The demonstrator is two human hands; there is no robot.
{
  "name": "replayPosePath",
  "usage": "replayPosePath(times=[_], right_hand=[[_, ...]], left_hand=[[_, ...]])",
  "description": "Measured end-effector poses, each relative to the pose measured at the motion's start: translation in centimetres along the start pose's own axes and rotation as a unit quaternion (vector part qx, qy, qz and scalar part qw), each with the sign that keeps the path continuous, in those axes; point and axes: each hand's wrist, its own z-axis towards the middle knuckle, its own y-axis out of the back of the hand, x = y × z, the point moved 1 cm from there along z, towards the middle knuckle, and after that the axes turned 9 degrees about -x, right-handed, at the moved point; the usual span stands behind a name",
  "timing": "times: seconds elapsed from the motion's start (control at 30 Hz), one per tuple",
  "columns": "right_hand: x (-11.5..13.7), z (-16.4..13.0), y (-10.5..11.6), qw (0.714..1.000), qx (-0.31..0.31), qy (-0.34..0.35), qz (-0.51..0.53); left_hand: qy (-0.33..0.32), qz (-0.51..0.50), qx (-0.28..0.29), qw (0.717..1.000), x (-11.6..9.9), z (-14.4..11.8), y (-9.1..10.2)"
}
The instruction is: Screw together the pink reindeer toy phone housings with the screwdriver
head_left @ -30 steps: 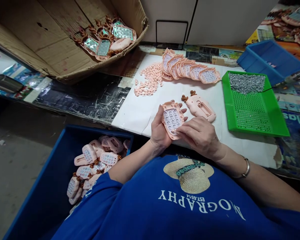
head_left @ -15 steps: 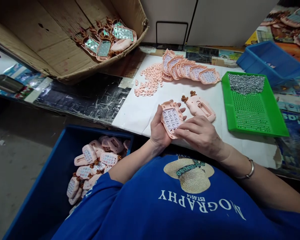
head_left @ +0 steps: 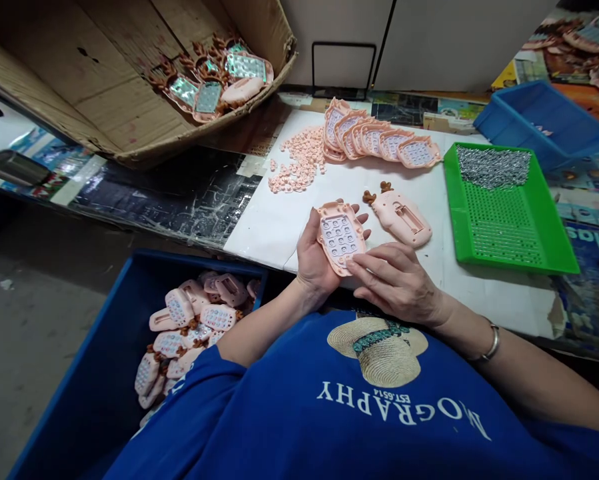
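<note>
My left hand (head_left: 313, 257) cradles a pink toy-phone shell (head_left: 340, 237) with a grid of pale keypad holes facing up. Fingertips of my right hand (head_left: 396, 281) press on the shell's lower right edge. Just beyond it a second pink shell with brown antlers (head_left: 400, 217) lies on the white sheet (head_left: 274, 223). A row of overlapping pink shells (head_left: 379, 139) stands at the back of the sheet, next to a heap of small pink buttons (head_left: 302, 160).
A green perforated tray (head_left: 504, 233) with metal screws (head_left: 492, 165) sits at right, a blue bin (head_left: 544, 120) behind it. A blue crate (head_left: 99, 373) at lower left holds several assembled toys. A tilted cardboard box (head_left: 104, 100) with more toys sits at back left.
The shell has shifted slightly left and up in my left hand. My right hand has slid down, with its fingertips now at the shell's lower edge.
</note>
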Motion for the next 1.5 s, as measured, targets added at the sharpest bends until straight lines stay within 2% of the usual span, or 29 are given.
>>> replayPosePath(times=[0.23,0.33,0.43,0.53,0.6,0.77,0.87,0.97,1.03,1.13,1.2,1.27,1.33,1.4,1.5], right_hand=[[-0.5,0.4,0.2,0.998,0.004,0.014,0.056],[-0.5,0.5,0.2,0.997,0.009,-0.003,0.078],[-0.5,0.5,0.3,0.992,-0.004,-0.058,0.111],[-0.6,0.6,0.6,0.977,-0.039,-0.147,0.149],[-0.6,0.7,0.6,0.972,-0.045,-0.176,0.152],[-0.3,0.9,0.2,0.989,-0.012,-0.102,0.11],[-1.6,0.9,0.8,0.987,-0.01,-0.135,0.088],[-4.2,0.5,1.2,0.973,0.048,-0.218,-0.053],[-5.9,0.1,1.0,0.941,0.13,-0.281,-0.138],[-7.5,-0.4,0.0,0.891,0.246,-0.344,-0.165],[-7.9,-0.5,-0.5,0.882,0.267,-0.356,-0.158],[-7.9,-0.2,-0.6,0.893,0.231,-0.361,-0.138],[-7.5,0.6,-0.3,0.908,0.166,-0.371,-0.098],[-6.6,1.6,0.1,0.923,0.104,-0.368,-0.052],[-4.5,3.3,0.4,0.942,0.049,-0.332,0.0]], left_hand=[[0.009,0.007,-0.003,1.0,0.0,-0.4,-0.1],[0.007,0.008,-0.009,1.0,0.0,-0.4,0.0],[0.003,0.006,-0.009,1.0,0.0,-0.3,0.1],[-0.003,0.007,-0.006,1.0,0.1,-0.1,0.1],[-0.004,0.008,-0.007,1.0,0.1,0.1,0.1],[0.001,0.01,-0.005,1.0,0.3,0.3,0.2],[-0.011,0.007,-0.008,1.0,0.2,0.3,0.3],[-0.033,0.011,0.001,0.999,0.1,0.4,0.4],[-0.044,0.015,0.004,0.999,0.2,0.4,0.5],[-0.052,0.016,-0.002,0.999,0.3,0.5,0.4],[-0.053,0.015,-0.008,0.998,0.4,0.5,0.4],[-0.059,0.009,-0.013,0.998,0.5,0.5,0.4],[-0.07,0.0,-0.015,0.997,0.7,0.6,0.4],[-0.082,-0.011,-0.013,0.997,0.9,0.7,0.4],[-0.081,-0.041,0.003,0.996,1.3,0.6,0.1]])
